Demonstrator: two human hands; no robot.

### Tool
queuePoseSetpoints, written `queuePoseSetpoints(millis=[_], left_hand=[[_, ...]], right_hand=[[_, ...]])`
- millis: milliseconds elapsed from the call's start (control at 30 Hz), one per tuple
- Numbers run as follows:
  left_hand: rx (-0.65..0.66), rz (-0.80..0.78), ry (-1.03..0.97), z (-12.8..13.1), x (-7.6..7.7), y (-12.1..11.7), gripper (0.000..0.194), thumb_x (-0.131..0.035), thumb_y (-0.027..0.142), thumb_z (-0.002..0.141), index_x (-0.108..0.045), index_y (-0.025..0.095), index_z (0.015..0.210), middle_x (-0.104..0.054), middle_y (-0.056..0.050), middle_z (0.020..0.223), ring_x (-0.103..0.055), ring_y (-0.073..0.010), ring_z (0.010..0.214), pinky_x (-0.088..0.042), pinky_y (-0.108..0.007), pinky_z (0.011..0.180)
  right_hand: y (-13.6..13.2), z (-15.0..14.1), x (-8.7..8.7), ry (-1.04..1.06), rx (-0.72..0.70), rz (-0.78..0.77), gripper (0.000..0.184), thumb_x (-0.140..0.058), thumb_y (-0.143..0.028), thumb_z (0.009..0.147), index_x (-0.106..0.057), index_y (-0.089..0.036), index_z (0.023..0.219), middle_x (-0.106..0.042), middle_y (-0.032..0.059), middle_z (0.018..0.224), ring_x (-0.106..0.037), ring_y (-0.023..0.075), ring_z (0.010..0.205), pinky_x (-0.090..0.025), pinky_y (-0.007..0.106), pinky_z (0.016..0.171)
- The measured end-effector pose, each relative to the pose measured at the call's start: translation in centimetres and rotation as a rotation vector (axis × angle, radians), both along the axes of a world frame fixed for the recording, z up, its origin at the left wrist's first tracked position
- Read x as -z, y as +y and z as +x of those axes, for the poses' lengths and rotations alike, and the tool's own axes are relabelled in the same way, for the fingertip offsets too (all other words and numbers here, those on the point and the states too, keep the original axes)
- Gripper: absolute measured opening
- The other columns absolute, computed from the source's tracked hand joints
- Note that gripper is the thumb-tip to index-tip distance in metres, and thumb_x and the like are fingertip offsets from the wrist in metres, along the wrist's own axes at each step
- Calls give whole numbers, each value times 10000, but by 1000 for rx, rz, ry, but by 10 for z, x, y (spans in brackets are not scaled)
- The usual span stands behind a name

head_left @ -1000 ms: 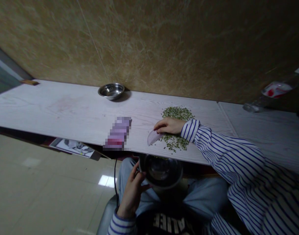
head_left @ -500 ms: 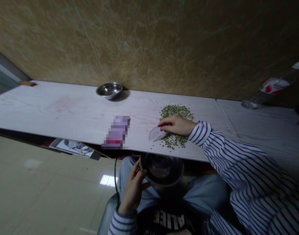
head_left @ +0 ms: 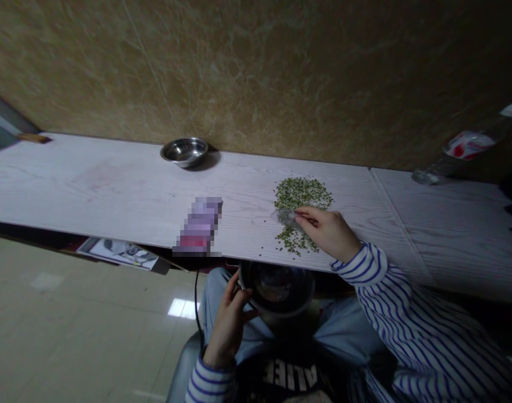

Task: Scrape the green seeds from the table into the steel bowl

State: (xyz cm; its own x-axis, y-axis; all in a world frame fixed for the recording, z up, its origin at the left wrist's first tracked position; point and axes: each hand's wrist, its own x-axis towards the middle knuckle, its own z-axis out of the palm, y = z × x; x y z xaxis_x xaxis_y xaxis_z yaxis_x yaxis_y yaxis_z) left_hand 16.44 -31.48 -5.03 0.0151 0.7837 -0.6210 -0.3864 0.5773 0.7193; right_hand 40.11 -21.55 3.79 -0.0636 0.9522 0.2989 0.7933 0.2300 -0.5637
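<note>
Both hands are busy here: the right hand (head_left: 333,232) is over the green bits (head_left: 304,193), and the left hand (head_left: 229,322) is down at the big bowl (head_left: 281,288). Up near the wall there's a small metal bowl (head_left: 184,152), sitting left of the bits and well apart from them. A blurred-out purple and pink item (head_left: 201,224) lies between that bowl and the table's near edge, and a clear bottle (head_left: 468,146) with a red and white label is over on the far right. Nothing big sits between the bits and the big bowl, just the near edge.

As for grip, the right fingers are pinched shut on a thin, see-through piece (head_left: 286,217), right among the bits. The left has thumb and fingers on the big bowl's left rim, with the bowl partly under the table edge.

Surface is a whitish wood-grain table (head_left: 125,184), backed by a brown marbled wall (head_left: 239,73). Shiny pale floor tiles (head_left: 92,319) show down left, and it's kinda dim overall.
</note>
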Motion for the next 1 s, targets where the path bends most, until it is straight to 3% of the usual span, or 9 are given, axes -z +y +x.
queuePoseSetpoints(millis=[200, 300, 433, 700, 1000], left_hand=[[-19, -6, -1, -3, 0, -1, 647, -692, 321, 714, -551, 305, 1345, -620, -60, 1268, -596, -222, 1045, -544, -286, 667], [-26, -6, 7, -4, -2, -2, 637, -683, 326, 724, -555, 303, 1347, -609, -72, 1301, -601, -238, 1056, -548, -297, 659], [-62, -18, -1, -2, -5, -1, 649, -695, 318, 703, -561, 287, 1337, -642, -69, 1204, -612, -217, 971, -538, -284, 628], [-81, -21, -22, 3, -7, -1, 663, -703, 293, 670, -580, 267, 1320, -661, -66, 1106, -605, -184, 885, -520, -258, 614], [-81, -24, 15, 7, -9, -1, 640, -713, 305, 646, -618, 271, 1278, -658, -55, 1069, -605, -182, 859, -512, -254, 593]], right_hand=[[59, -24, -7, -131, -153, -61, 238, -576, -194, 905, -728, -207, 1087, -773, 57, 1066, -712, 204, 968, -522, 328, 897], [73, -34, -6, -197, -218, -116, 235, -550, -185, 917, -719, -205, 1079, -770, 60, 1056, -698, 199, 982, -497, 310, 886], [69, -36, -5, -240, -328, -168, 220, -533, -190, 932, -701, -207, 1073, -767, 51, 991, -690, 180, 905, -473, 281, 814], [52, -14, -2, -335, -663, -121, 186, -518, -181, 944, -690, -183, 1015, -743, 46, 853, -663, 168, 777, -444, 300, 787], [25, -7, -8, -310, -740, -61, 185, -531, -174, 945, -695, -201, 1027, -772, 58, 944, -688, 179, 849, -462, 348, 872]])
